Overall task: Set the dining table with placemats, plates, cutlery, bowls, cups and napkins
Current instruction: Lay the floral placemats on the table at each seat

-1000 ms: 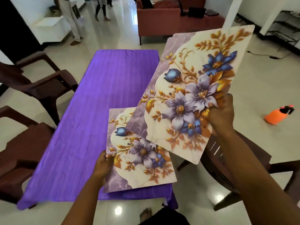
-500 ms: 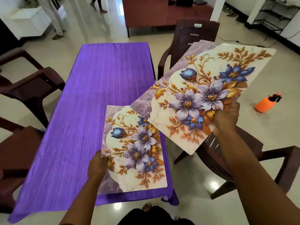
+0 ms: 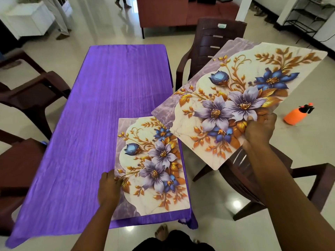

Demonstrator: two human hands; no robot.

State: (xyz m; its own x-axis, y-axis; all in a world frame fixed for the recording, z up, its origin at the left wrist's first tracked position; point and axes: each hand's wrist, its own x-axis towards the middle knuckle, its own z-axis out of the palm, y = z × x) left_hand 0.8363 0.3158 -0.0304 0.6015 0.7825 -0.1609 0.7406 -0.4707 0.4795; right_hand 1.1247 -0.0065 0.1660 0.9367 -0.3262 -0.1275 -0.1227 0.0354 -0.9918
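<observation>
A floral placemat [image 3: 155,165] lies flat on the near right corner of the table with the purple cloth [image 3: 101,124]. My left hand [image 3: 108,189] rests on the placemat's left edge, fingers curled over it. My right hand [image 3: 259,127] grips a stack of the same floral placemats [image 3: 241,98], held in the air to the right of the table, above a dark chair. The stack's lower left corner overlaps the lying placemat's far right corner in view.
Dark brown chairs stand at the right [image 3: 213,42], under the held stack [image 3: 253,178], and along the left side [image 3: 32,91]. An orange spray bottle [image 3: 295,115] lies on the floor at right. A red sofa [image 3: 181,13] stands beyond the table. My foot [image 3: 161,232] shows below.
The placemat on the table slid toward the right edge and squared up with the corner. The held stack lowered and tilted flatter, out to the right. The view dropped closer to the table.
</observation>
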